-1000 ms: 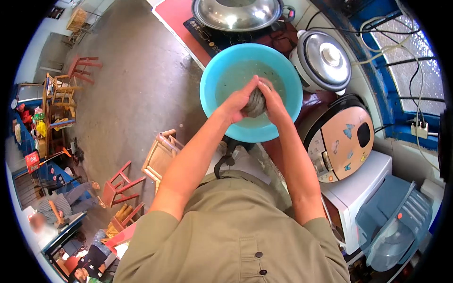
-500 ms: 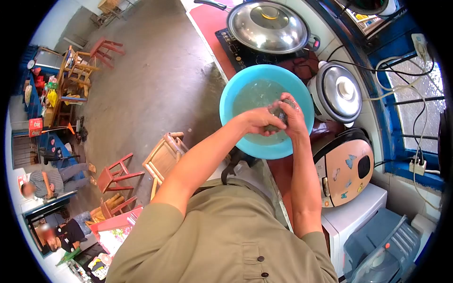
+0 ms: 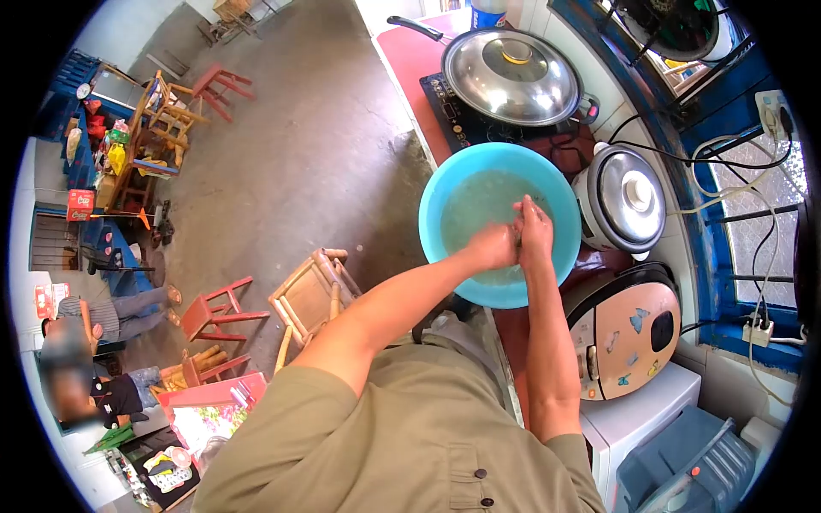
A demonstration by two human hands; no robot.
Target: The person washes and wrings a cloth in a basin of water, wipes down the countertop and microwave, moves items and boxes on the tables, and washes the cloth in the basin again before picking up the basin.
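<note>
Over a light blue plastic basin [image 3: 434, 184] of cloudy water, both hands are pressed together near its middle. My left hand [image 3: 494, 247], smeared by motion, is closed against the palm side of my right hand [image 3: 536, 229]. The right hand's fingers are bent and point toward the far side of the basin. Only a dark sliver shows between the hands; whatever they hold is mostly hidden. Small dark bits float near the basin's far right wall.
Beyond the basin, a lidded wok [image 3: 513, 77] sits on an induction cooker [image 3: 443, 107]. To the right are a lidded electric pot [image 3: 629, 195] and an appliance with butterfly stickers [image 3: 629, 338]. A bamboo chair [image 3: 312, 295] stands left. Two people sit at far left.
The dark grey-green lump seen between my hands is now almost covered. My left hand has turned and closed more. The view has shifted, so the basin appears lower and farther right.
</note>
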